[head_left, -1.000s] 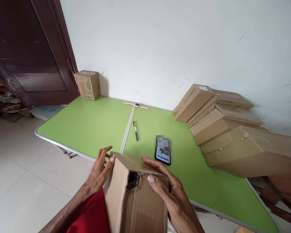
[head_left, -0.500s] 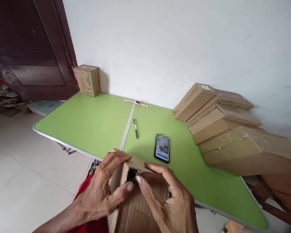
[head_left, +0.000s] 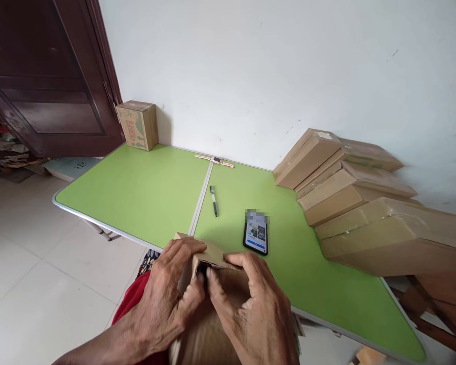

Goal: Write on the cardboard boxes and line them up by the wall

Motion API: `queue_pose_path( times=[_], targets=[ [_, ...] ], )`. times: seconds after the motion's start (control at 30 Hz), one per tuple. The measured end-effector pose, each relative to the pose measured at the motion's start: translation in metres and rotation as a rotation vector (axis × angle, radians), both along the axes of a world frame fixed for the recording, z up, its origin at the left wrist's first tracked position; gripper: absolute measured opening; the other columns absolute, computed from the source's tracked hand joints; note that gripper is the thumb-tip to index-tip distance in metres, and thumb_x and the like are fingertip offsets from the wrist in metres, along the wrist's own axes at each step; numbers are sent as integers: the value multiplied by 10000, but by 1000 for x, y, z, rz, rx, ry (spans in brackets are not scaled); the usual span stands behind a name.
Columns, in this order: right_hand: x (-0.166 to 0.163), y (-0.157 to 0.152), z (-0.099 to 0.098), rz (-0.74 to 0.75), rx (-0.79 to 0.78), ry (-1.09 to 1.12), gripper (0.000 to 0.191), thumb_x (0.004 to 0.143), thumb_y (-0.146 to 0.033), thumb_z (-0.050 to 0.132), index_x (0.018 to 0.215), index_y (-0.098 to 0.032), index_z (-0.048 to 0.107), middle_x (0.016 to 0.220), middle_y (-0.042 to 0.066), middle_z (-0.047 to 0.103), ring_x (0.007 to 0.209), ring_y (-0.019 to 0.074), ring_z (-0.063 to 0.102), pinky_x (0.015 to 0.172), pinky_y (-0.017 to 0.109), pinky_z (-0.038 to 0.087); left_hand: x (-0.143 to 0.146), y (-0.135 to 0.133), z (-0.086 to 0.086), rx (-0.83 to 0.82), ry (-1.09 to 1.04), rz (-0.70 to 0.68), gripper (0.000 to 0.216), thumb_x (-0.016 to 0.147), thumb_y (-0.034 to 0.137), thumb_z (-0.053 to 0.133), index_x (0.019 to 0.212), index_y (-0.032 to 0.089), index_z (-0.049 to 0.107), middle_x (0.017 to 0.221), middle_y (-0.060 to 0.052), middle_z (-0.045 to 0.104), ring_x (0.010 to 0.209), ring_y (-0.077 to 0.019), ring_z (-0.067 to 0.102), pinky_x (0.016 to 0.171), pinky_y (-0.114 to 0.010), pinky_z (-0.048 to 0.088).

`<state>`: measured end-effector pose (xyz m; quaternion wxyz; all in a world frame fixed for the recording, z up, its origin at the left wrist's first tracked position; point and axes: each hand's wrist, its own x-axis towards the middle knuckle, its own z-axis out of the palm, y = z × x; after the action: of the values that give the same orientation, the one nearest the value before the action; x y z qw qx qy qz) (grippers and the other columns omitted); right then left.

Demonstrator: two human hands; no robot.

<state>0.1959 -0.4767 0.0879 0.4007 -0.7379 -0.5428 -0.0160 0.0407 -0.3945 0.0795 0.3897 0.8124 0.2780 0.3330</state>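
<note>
Cardboard box (head_left: 209, 332) at bottom middle of frame, dark hole (head_left: 202, 267) at corner. Person's left hand (head_left: 167, 289) holds box edge, thumb at hole. Right hand (head_left: 258, 304) holds box too, thumb beside other thumb. Smartphone (head_left: 256, 239) right of middle, pen (head_left: 214, 201) near middle, both on green table (head_left: 137, 187).

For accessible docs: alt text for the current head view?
A person's left hand and right hand grip a cardboard box, thumbs at its dark corner hole. Beyond, a green table holds a pen, smartphone, pink-strapped watch and other cardboard boxes.
</note>
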Motion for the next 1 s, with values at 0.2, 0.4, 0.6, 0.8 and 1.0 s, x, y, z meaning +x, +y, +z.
queue_pose_path(
  times=[0.2, 0.4, 0.6, 0.8, 1.0],
  targets=[
    [-3, 10, 4, 51, -50, -45, 179, 875, -313, 697, 874, -290, 519, 818, 16, 687, 754, 261, 711, 611, 346, 544, -2, 1, -4, 52, 35, 43, 330, 1071, 297, 505, 1384, 257, 600, 1321, -102, 740, 1217, -281, 697, 1037, -416, 547],
    [11, 8, 5, 122, -62, 96, 135, 890, -377, 686, 871, -285, 589, 808, 19, 711, 724, 244, 708, 606, 325, 548, -4, 5, -5, 32, 40, 62, 276, 1081, 324, 491, 1318, 283, 625, 1280, -95, 751, 1204, -283, 707, 1034, -427, 561],
    [102, 82, -30, -55, -238, 347, 482, 978, -690, 547, 805, -249, 634, 848, 69, 776, 800, 240, 736, 696, 319, 541, -10, 10, -16, 32, 26, 30, 373, 1042, 360, 598, 1413, 354, 569, 1387, -70, 694, 1361, -318, 618, 1188, -497, 470],
    [120, 173, -89, -63, -373, 330, 400, 1007, -496, 682, 789, -162, 668, 790, 4, 691, 769, 163, 703, 719, 294, 506, -8, 12, -14, -171, 12, 34, 317, 1050, 345, 590, 1365, 379, 597, 1407, -51, 674, 1365, -313, 600, 1203, -516, 452],
    [119, 192, -97, -27, -375, 546, 346, 1001, -421, 723, 780, -160, 672, 708, -12, 675, 598, 132, 646, 610, 281, 545, -4, 13, -9, -296, -38, 16, 269, 1041, 259, 540, 1289, 322, 621, 1378, -69, 655, 1327, -294, 600, 1185, -498, 440]
  ],
)
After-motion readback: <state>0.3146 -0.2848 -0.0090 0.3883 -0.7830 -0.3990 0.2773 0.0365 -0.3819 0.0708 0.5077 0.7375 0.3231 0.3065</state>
